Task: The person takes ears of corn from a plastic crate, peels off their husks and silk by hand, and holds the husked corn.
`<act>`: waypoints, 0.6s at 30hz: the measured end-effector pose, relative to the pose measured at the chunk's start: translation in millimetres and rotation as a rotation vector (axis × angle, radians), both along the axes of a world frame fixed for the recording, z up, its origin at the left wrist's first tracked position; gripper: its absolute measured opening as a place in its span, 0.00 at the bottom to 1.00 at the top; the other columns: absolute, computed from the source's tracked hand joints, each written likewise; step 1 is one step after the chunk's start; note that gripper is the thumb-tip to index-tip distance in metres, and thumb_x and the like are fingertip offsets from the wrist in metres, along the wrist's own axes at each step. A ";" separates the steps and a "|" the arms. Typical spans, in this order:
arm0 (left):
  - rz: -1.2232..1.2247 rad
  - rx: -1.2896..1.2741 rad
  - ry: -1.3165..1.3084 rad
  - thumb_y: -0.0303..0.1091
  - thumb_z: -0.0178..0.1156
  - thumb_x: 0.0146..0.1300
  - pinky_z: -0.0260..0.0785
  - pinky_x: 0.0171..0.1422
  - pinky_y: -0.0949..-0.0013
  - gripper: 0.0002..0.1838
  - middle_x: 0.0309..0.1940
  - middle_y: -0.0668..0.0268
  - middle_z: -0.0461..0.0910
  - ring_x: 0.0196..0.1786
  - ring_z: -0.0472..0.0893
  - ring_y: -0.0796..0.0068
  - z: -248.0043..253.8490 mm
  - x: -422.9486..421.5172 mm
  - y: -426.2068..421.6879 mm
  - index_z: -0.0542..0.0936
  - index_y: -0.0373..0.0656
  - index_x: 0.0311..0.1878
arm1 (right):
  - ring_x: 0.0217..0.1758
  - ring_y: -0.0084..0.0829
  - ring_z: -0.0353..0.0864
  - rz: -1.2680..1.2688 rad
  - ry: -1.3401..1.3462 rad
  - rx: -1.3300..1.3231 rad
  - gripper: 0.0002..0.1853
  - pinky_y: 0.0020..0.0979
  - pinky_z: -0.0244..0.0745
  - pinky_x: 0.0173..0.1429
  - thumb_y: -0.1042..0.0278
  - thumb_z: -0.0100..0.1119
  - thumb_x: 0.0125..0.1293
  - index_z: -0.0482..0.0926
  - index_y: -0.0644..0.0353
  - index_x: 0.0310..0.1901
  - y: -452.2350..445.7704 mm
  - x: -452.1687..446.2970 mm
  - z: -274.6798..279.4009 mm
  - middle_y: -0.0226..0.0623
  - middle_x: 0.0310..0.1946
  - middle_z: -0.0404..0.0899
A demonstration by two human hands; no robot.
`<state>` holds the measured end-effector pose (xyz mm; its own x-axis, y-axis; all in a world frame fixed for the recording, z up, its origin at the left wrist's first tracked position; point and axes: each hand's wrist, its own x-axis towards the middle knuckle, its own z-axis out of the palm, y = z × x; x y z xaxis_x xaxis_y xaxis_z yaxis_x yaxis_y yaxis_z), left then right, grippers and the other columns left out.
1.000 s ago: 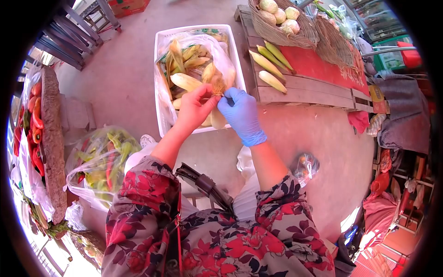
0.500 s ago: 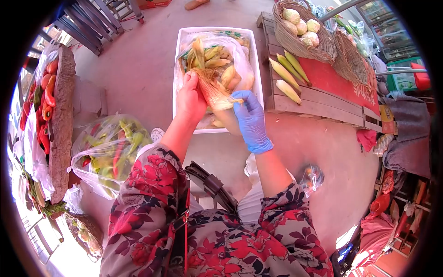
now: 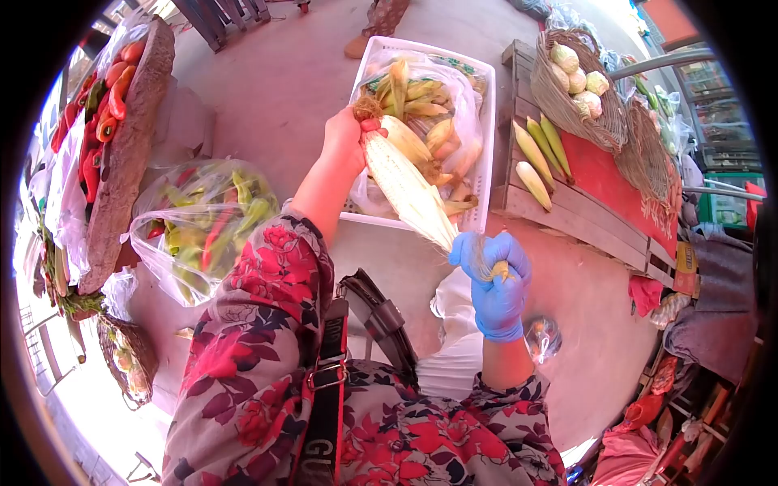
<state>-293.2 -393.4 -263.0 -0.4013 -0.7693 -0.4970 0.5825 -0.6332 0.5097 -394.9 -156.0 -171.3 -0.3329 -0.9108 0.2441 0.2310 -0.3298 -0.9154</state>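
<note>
An ear of corn (image 3: 403,182) stretches diagonally between my hands over the near edge of the white crate (image 3: 489,146), its pale kernels bare along most of its length. My bare left hand (image 3: 346,139) is closed around the upper end, where brown silk sticks out. My right hand (image 3: 496,292), in a blue glove, is closed on the pulled-down husk at the lower end. Loose silk and a yellowish stub show at its fingers. In the crate, a clear plastic bag (image 3: 463,101) holds several ears in their husks.
Several corn ears (image 3: 535,154) lie on a wooden pallet (image 3: 559,219) at right, beside a wicker basket (image 3: 547,89) of round pale vegetables. A bag of green peppers (image 3: 211,215) stands at left, near a ledge (image 3: 134,146) with red peppers. Another person's foot (image 3: 356,46) is beyond the crate.
My right hand has pulled down and to the right, away from my left hand, drawing husk off the corn and baring its kernels. The view has shifted and turned slightly.
</note>
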 end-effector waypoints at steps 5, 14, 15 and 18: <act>0.045 0.197 0.130 0.32 0.33 0.66 0.65 0.25 0.69 0.11 0.12 0.71 0.56 0.16 0.60 0.77 -5.8 18.7 -22.1 0.62 0.43 0.28 | 0.18 0.24 0.56 -0.014 0.036 0.017 0.17 0.30 0.56 0.28 0.56 0.47 0.63 0.60 0.55 0.22 35.5 -12.6 20.8 0.25 0.14 0.55; 0.261 -0.080 -0.097 0.38 0.34 0.70 0.68 0.38 0.58 0.12 0.28 0.65 0.63 0.25 0.67 0.71 -10.2 5.3 -12.4 0.61 0.40 0.36 | 0.36 0.39 0.73 -0.272 0.955 0.509 0.17 0.38 0.65 0.51 0.61 0.55 0.55 0.70 0.65 0.41 1.4 -43.5 -30.9 0.44 0.34 0.73; 0.267 -0.104 -0.122 0.38 0.34 0.70 0.68 0.39 0.57 0.12 0.29 0.64 0.63 0.26 0.67 0.71 -10.2 1.6 -8.6 0.61 0.40 0.36 | 0.45 0.44 0.73 -0.310 1.261 0.423 0.24 0.41 0.63 0.56 0.58 0.58 0.55 0.69 0.67 0.48 -2.4 -41.9 -40.1 0.49 0.44 0.73; 0.207 -0.225 -0.097 0.37 0.34 0.70 0.68 0.45 0.58 0.13 0.31 0.61 0.67 0.31 0.70 0.68 -4.5 -12.9 10.7 0.63 0.37 0.36 | 0.59 0.49 0.64 -0.311 1.386 0.331 0.34 0.42 0.55 0.64 0.54 0.58 0.56 0.62 0.70 0.57 -15.6 -20.6 -49.3 0.56 0.57 0.63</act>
